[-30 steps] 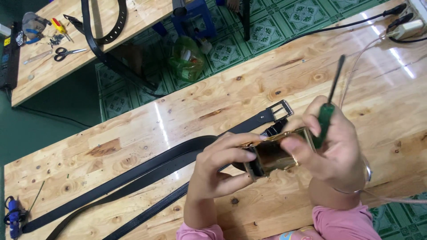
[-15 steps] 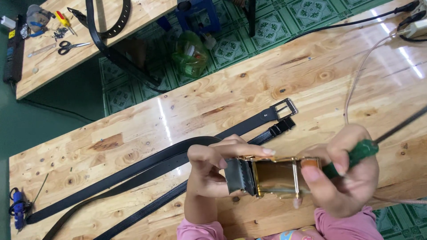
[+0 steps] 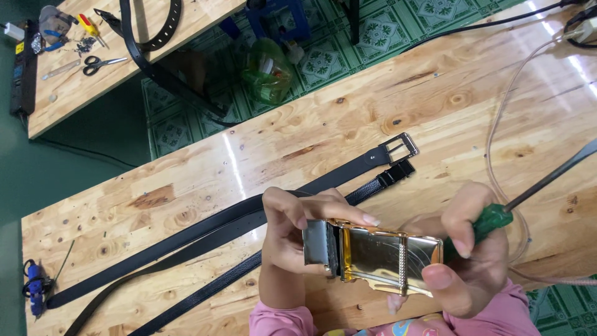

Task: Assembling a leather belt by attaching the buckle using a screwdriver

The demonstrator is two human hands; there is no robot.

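- Gold-coloured, polished metal belt buckle [image 3: 384, 256] with a grey clamp end: held level above the near edge of the pale wooden workbench [image 3: 323, 134], between both hands.
- Left hand [image 3: 292, 233]: closed on the buckle's grey clamp end, fingertips along its top edge and thumb beneath.
- Right hand [image 3: 466, 261]: pinches the opposite end of the buckle between thumb and forefinger; the same hand also grips a green-handled screwdriver [image 3: 528, 196], whose dark shaft points up and away to the right, clear of the buckle.
- Two black leather belt straps [image 3: 205, 233]: lie flat on the workbench behind the hands, running diagonally; one ends in a silver rectangular frame buckle [image 3: 400, 147], the other in a small black clasp [image 3: 395, 175].
- Clear thin tube [image 3: 497, 134]: loops across the workbench at the right.
- Second bench [image 3: 62, 87], upper left: carries scissors [image 3: 99, 63] and small tools.
- Step in hand, as judged: inspection or positioning of the buckle, the tool being parked in the palm rather than applied.
- Next move, as judged: calls for a steady left-hand hold while the right hand frees the screwdriver tip toward the clamp.
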